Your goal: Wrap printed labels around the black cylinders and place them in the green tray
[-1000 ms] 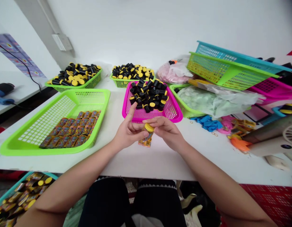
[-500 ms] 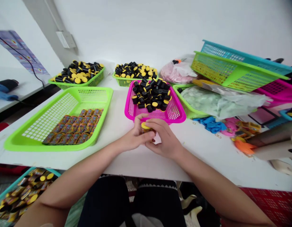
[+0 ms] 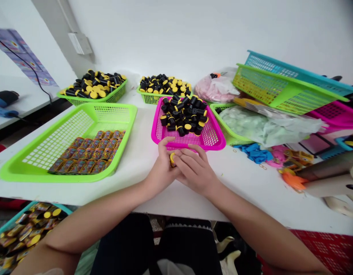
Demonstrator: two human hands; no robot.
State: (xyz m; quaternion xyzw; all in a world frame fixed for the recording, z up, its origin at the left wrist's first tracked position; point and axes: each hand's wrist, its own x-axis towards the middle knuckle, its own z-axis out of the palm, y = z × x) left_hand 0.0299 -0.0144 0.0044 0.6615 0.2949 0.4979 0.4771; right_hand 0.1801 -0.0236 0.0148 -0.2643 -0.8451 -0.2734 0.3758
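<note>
A small yellow-capped cylinder [image 3: 172, 159] sits between my two hands above the white table, just in front of the pink basket [image 3: 156, 136]. Only its yellow end shows; fingers hide the body. My left hand [image 3: 162, 168] is closed on it from the left, index finger raised over the basket's rim. From the right, my right hand [image 3: 195, 168] wraps over it with the fingers folded across. Black cylinders with yellow caps [image 3: 183, 114] are heaped in the pink basket. To the left, rows of printed wrapper sleeves [image 3: 87, 154] lie in a green basket [image 3: 14, 168].
Two green baskets of capped cylinders [image 3: 93, 86] [image 3: 161, 86] stand along the wall. Stacked baskets [image 3: 279, 89] and plastic bags [image 3: 256, 124] fill the back right. A heat gun [image 3: 331, 173] lies at the right. Below left, a teal basket [image 3: 14, 220] holds wrapped cylinders.
My right hand's fingers have folded over the cylinder, which has turned so its yellow end faces left instead of up. The view has shifted slightly.
</note>
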